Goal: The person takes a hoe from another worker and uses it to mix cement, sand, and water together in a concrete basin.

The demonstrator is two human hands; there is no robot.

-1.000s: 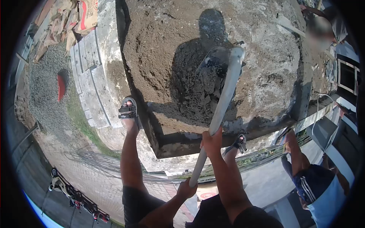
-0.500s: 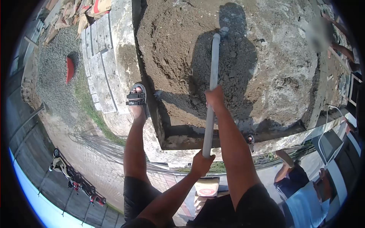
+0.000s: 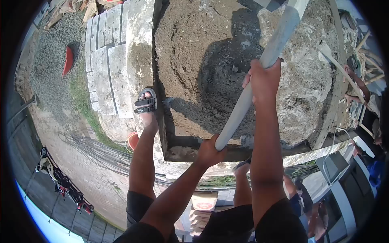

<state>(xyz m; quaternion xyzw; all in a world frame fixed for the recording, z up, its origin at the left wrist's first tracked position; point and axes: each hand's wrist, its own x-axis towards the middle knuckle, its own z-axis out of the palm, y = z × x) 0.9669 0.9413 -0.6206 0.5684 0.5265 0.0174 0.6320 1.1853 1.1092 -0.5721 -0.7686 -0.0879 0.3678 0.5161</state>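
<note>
A long pale handle (image 3: 239, 111) of a tool runs from lower centre to the top right, over a walled bed of wet grey mortar (image 3: 182, 60). My left hand (image 3: 210, 152) is wrapped round its lower end. Higher up, my right hand (image 3: 265, 81) grips the same handle. At the top edge a piece of the metal blade (image 3: 270, 4) shows; most of it is out of view. The handle hangs above the mortar, where my shadow falls.
My sandalled foot (image 3: 146, 101) stands on the concrete rim (image 3: 139, 52) at the left. Beyond lie concrete slabs (image 3: 107, 81), gravel (image 3: 52, 60) and a red object (image 3: 68, 60). Cement bags (image 3: 204, 202) are below. Other people are at the right, one (image 3: 318, 218) lower down.
Both hands have moved up in view with the tool. Its blade has risen from the mortar to the top right, and the handle now slants right. The person at lower right has shifted.
</note>
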